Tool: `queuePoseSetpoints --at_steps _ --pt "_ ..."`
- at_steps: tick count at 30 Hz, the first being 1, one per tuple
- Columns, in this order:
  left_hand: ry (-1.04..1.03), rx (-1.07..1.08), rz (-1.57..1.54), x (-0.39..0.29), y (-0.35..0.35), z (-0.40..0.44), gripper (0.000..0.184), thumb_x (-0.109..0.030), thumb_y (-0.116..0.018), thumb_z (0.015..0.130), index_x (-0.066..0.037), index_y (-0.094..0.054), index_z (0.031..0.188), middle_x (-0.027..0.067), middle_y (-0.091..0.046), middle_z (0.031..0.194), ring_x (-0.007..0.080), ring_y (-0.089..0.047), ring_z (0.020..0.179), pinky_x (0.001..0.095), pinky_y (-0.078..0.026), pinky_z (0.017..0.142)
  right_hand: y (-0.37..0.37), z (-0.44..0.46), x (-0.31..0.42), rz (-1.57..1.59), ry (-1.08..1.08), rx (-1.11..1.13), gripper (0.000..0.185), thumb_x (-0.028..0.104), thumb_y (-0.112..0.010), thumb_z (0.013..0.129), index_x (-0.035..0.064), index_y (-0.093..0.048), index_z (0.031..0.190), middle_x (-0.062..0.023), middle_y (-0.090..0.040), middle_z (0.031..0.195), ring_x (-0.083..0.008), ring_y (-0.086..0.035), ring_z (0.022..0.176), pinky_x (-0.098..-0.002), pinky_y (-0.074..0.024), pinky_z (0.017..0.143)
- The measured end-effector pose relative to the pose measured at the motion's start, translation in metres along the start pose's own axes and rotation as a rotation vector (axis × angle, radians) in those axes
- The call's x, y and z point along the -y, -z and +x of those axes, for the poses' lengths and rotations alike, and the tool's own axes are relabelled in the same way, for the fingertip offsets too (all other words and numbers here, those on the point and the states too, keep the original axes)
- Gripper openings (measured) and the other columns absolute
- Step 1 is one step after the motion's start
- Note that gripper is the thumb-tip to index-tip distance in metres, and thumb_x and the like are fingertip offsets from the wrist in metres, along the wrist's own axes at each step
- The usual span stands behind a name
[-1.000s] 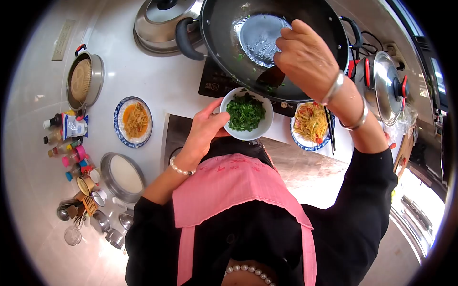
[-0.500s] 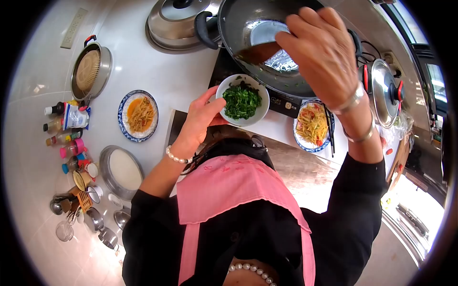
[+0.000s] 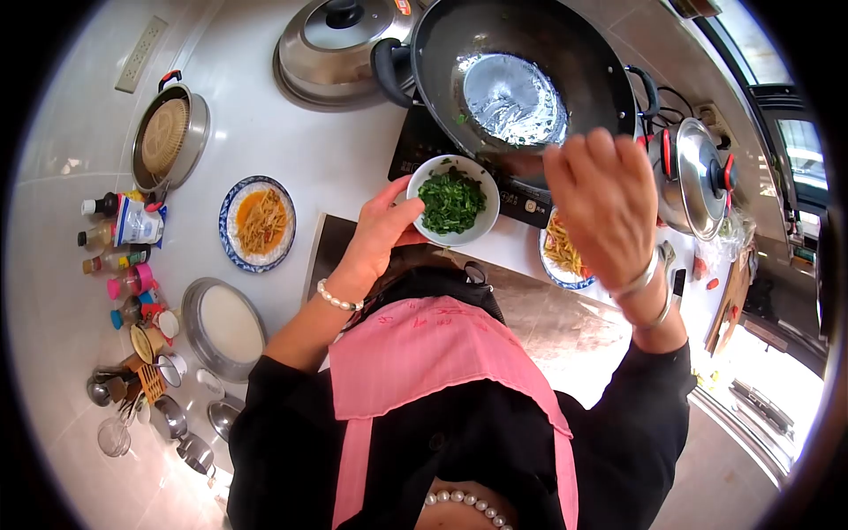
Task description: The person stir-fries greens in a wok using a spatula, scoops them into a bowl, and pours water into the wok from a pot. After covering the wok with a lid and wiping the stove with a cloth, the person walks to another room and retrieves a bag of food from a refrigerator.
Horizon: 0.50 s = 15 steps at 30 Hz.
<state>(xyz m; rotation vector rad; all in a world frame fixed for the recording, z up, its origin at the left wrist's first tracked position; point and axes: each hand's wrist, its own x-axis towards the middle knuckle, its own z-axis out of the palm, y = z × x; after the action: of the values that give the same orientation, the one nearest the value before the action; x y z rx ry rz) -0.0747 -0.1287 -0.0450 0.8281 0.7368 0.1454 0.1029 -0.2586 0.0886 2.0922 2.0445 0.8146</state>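
Pinching the bowl [image 3: 456, 240], left hand [image 3: 382, 225]; right hand [image 3: 605, 203] clutching a spatula [image 3: 517, 164]. Greens [image 3: 452, 201] are in, just scraps [image 3: 460, 118] left in the wok [image 3: 583, 71], 1 o'clock.

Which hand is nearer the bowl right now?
Left. The left hand grips the bowl at its left side, thumb at the rim. The right hand is apart from it, to the right, by the wok's near edge.

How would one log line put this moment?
left hand: holds white bowl, chopped greens inside | wok: on cooktop | right hand: holds brown spatula at wok's near rim
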Motion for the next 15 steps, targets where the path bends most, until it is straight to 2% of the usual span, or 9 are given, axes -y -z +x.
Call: queuePoseSetpoints --at_steps 1,3,6,8,10,12,15 --pt "0.021 -0.014 0.008 0.001 -0.001 0.000 0.044 -0.013 -0.053 0.080 -0.001 -0.043 0.121 0.0099 -0.057 0.100 0.0186 -0.061 0.085 0.0326 -0.054 0.073 0.007 -0.005 0.007 -0.042 0.006 0.004 0.018 0.012 -0.055 0.057 0.0046 -0.057 0.073 -0.0030 -0.045 0.067 -0.0167 -0.045 0.071 -0.0274 -0.0330 0.068" --pt "0.024 0.002 -0.003 0.005 -0.001 0.002 0.044 -0.013 -0.053 0.080 -0.001 -0.042 0.121 0.0098 -0.057 0.100 0.0185 -0.061 0.085 0.0327 -0.053 0.073 0.021 -0.009 0.010 0.088 -0.035 -0.051 0.016 0.009 -0.055 0.058 0.0034 -0.057 0.073 -0.0033 -0.046 0.068 -0.0167 -0.045 0.070 -0.0279 -0.0330 0.068" --pt "0.036 -0.001 0.015 0.005 -0.001 0.001 0.045 -0.012 -0.053 0.080 -0.002 -0.042 0.122 0.0095 -0.057 0.100 0.0184 -0.061 0.085 0.0330 -0.053 0.073 0.031 -0.009 0.004 0.190 -0.144 -0.044 0.017 0.005 -0.056 0.062 0.0061 -0.060 0.078 -0.0021 -0.049 0.068 -0.0167 -0.048 0.070 -0.0303 -0.0328 0.066" --pt "0.034 -0.014 0.018 0.005 0.000 -0.001 0.046 -0.012 -0.053 0.080 -0.002 -0.041 0.122 0.0093 -0.057 0.100 0.0184 -0.060 0.085 0.0333 -0.053 0.074 0.012 -0.008 -0.018 0.240 -0.267 -0.042 0.017 0.006 -0.056 0.064 0.0089 -0.062 0.080 -0.0009 -0.050 0.067 -0.0170 -0.049 0.070 -0.0312 -0.0329 0.065" --pt "0.019 -0.028 0.006 0.008 0.006 -0.002 0.046 -0.011 -0.052 0.079 -0.002 -0.041 0.123 0.0091 -0.057 0.100 0.0185 -0.060 0.086 0.0338 -0.053 0.074 -0.036 -0.018 -0.043 0.171 -0.403 -0.040 0.016 0.010 -0.055 0.072 0.0145 -0.064 0.084 -0.0006 -0.053 0.067 -0.0190 -0.052 0.070 -0.0323 -0.0330 0.062" --pt "-0.004 -0.035 -0.068 0.008 0.015 -0.003 0.046 -0.011 -0.052 0.079 -0.002 -0.040 0.124 0.0091 -0.057 0.100 0.0189 -0.060 0.086 0.0341 -0.053 0.075 -0.089 -0.031 -0.064 0.189 -0.580 0.198 0.014 0.012 -0.053 0.077 0.0147 -0.064 0.085 -0.0050 -0.059 0.076 -0.0231 -0.056 0.077 -0.0355 -0.0386 0.064" --pt "-0.081 -0.097 -0.153 0.013 0.038 0.001 0.047 -0.011 -0.051 0.079 -0.002 -0.040 0.124 0.0093 -0.057 0.101 0.0193 -0.060 0.086 0.0345 -0.053 0.075 -0.158 -0.046 -0.083 0.399 -0.657 0.510 0.015 0.016 -0.054 0.077 0.0134 -0.064 0.087 -0.0117 -0.062 0.088 -0.0295 -0.058 0.086 -0.0401 -0.0450 0.072"
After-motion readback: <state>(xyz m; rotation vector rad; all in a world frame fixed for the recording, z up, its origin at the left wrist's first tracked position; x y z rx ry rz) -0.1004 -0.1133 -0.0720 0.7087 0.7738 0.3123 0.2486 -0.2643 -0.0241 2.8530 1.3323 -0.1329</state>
